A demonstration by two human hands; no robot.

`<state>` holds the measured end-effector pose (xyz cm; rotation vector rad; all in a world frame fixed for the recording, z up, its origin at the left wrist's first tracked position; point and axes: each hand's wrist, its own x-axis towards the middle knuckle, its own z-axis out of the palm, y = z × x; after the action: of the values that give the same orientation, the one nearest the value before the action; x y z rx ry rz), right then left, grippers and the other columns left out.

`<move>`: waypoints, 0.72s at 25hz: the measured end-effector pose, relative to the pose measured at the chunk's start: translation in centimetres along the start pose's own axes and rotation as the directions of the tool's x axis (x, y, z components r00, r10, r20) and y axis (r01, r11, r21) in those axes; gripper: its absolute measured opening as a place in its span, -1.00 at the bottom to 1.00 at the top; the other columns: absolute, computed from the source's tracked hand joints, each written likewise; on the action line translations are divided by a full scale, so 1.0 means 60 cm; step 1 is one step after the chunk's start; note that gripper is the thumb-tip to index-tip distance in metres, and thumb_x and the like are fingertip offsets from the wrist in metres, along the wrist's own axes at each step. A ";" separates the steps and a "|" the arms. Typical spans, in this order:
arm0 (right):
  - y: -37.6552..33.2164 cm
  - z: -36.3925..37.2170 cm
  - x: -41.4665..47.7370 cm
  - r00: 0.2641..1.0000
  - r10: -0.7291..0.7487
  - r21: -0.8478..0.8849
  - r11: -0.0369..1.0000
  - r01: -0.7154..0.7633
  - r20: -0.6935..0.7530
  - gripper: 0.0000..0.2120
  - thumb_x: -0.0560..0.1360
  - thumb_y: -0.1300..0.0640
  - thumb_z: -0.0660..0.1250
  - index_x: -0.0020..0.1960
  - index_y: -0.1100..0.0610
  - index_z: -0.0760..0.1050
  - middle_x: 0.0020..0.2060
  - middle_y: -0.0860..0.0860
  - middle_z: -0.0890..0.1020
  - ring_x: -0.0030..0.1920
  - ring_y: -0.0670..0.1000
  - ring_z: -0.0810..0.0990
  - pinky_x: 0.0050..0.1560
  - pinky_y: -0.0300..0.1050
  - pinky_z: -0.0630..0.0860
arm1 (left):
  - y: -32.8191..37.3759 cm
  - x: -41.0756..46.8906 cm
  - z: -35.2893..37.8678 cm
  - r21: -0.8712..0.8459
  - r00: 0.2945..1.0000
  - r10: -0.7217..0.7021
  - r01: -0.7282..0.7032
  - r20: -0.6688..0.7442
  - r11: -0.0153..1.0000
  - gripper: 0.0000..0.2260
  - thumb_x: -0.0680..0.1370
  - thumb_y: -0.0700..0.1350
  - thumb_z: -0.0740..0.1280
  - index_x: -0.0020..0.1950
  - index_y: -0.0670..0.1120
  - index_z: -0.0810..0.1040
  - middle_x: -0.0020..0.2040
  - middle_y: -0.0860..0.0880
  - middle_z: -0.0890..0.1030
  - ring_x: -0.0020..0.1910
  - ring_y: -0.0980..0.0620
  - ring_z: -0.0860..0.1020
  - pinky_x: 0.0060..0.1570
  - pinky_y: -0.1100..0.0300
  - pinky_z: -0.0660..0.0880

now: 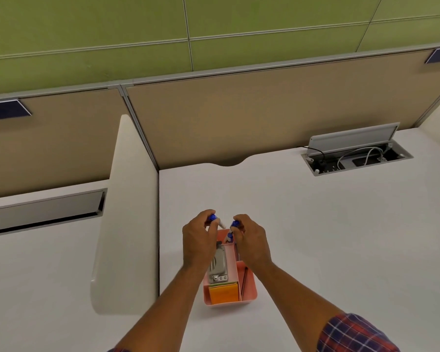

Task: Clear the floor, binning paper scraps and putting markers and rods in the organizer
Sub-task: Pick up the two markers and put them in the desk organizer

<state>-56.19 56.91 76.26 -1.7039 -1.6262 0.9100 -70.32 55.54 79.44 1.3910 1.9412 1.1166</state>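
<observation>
From the head view, a pink organizer is seen standing on a white desk, well short of the open cable box at the back. Both hands are held over its far end. The left hand is closed around a blue-capped marker, its white barrel angled inward toward the far compartment. The right hand is closed on a second marker, cap up, with what appears to be another blue cap just below it inside the organizer.

The markers are held upright by their upper ends, apparently so that they can be lowered tip-first into the narrow far pocket. The nearer compartments are already taken: a grey metal tool lies in the middle one, orange notes fill the front one, and a thin dark rod leans in the right-hand slot. The floor and any bin are out of frame, so the remaining scraps cannot be judged.
</observation>
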 end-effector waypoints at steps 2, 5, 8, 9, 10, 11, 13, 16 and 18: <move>0.001 -0.001 -0.002 1.000 0.008 0.008 1.000 -0.008 0.006 -0.83 0.68 0.14 0.23 0.23 0.04 0.52 -0.06 -0.09 0.63 -0.11 -0.06 0.64 -0.14 -0.44 0.49 | 0.004 -0.003 -0.004 -0.008 0.999 0.016 -0.016 -0.036 1.000 -0.69 0.60 -0.11 0.45 0.33 -0.15 0.65 0.21 -0.12 0.73 0.15 -0.07 0.71 0.26 0.01 0.62; 0.002 -0.003 -0.001 1.000 0.015 0.003 1.000 -0.015 0.000 -0.83 0.68 0.17 0.22 0.23 0.08 0.52 -0.07 -0.10 0.60 -0.20 -0.17 0.61 -0.26 -0.53 0.48 | 0.004 -0.006 -0.005 -0.027 0.997 0.024 -0.026 -0.075 0.999 -0.69 0.60 -0.12 0.45 0.32 -0.17 0.65 0.20 -0.15 0.73 0.14 -0.10 0.71 0.27 -0.03 0.62; 0.003 -0.004 0.002 1.000 0.020 -0.007 1.000 -0.020 -0.004 -0.82 0.68 0.16 0.21 0.23 0.08 0.53 -0.06 -0.08 0.62 -0.19 -0.13 0.62 -0.22 -0.48 0.49 | -0.004 -0.005 0.000 -0.003 1.000 0.005 -0.005 -0.025 1.000 -0.68 0.60 -0.13 0.45 0.33 -0.18 0.64 0.21 -0.16 0.73 0.15 -0.10 0.71 0.27 0.00 0.60; 0.004 -0.004 0.003 1.000 0.022 -0.014 1.000 -0.022 0.001 -0.81 0.68 0.15 0.20 0.25 0.08 0.52 -0.03 -0.05 0.64 -0.13 -0.08 0.63 -0.12 -0.42 0.52 | -0.008 -0.004 0.004 0.014 1.000 -0.011 0.011 0.015 1.000 -0.68 0.60 -0.13 0.44 0.34 -0.17 0.64 0.22 -0.15 0.72 0.17 -0.10 0.71 0.28 0.01 0.59; 0.006 -0.004 0.004 1.000 0.027 -0.021 0.999 -0.027 0.010 -0.79 0.69 0.13 0.20 0.26 0.09 0.52 0.01 -0.01 0.67 -0.07 -0.04 0.64 -0.04 -0.33 0.57 | -0.012 -0.003 0.008 0.034 0.998 -0.028 0.026 0.057 0.999 -0.68 0.61 -0.12 0.44 0.36 -0.16 0.63 0.23 -0.15 0.72 0.18 -0.11 0.70 0.28 0.01 0.59; 0.008 -0.003 0.005 0.999 0.032 -0.031 0.999 -0.031 0.022 -0.78 0.69 0.11 0.19 0.28 0.09 0.53 0.06 0.02 0.68 -0.02 -0.01 0.65 0.04 -0.22 0.62 | -0.017 -0.001 0.012 0.057 0.994 -0.042 0.036 0.096 0.998 -0.67 0.61 -0.11 0.43 0.37 -0.15 0.63 0.24 -0.14 0.72 0.18 -0.11 0.70 0.27 0.01 0.59; 0.013 -0.001 0.006 0.998 0.028 -0.076 0.997 -0.024 0.053 -0.74 0.69 0.07 0.17 0.29 0.08 0.53 0.12 0.05 0.70 0.04 0.04 0.67 0.15 -0.09 0.64 | -0.026 0.006 0.021 0.099 0.984 -0.073 0.058 0.162 0.993 -0.67 0.62 -0.09 0.42 0.38 -0.12 0.63 0.26 -0.13 0.71 0.18 -0.11 0.70 0.23 0.04 0.61; 0.020 0.001 0.008 0.996 -0.005 -0.188 0.982 0.023 0.094 -0.71 0.69 0.04 0.15 0.31 0.07 0.55 0.14 0.05 0.71 0.08 0.06 0.69 0.21 -0.05 0.63 | -0.036 0.018 0.030 0.138 0.964 -0.109 0.077 0.241 0.987 -0.67 0.63 -0.09 0.40 0.39 -0.11 0.62 0.31 -0.12 0.68 0.23 -0.11 0.67 0.23 0.11 0.58; 0.023 0.002 0.008 0.993 -0.019 -0.233 0.971 0.046 0.115 -0.69 0.70 0.04 0.14 0.34 0.08 0.54 0.18 0.06 0.71 0.13 0.08 0.68 0.27 -0.01 0.60 | -0.040 0.020 0.033 0.185 0.954 -0.116 0.065 0.278 0.981 -0.66 0.64 -0.09 0.38 0.41 -0.12 0.60 0.36 -0.13 0.65 0.30 -0.12 0.63 0.33 0.05 0.54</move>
<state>-55.48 57.33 75.06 -1.8044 -1.8951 0.8375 -70.49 57.00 76.41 1.4472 1.9016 0.6712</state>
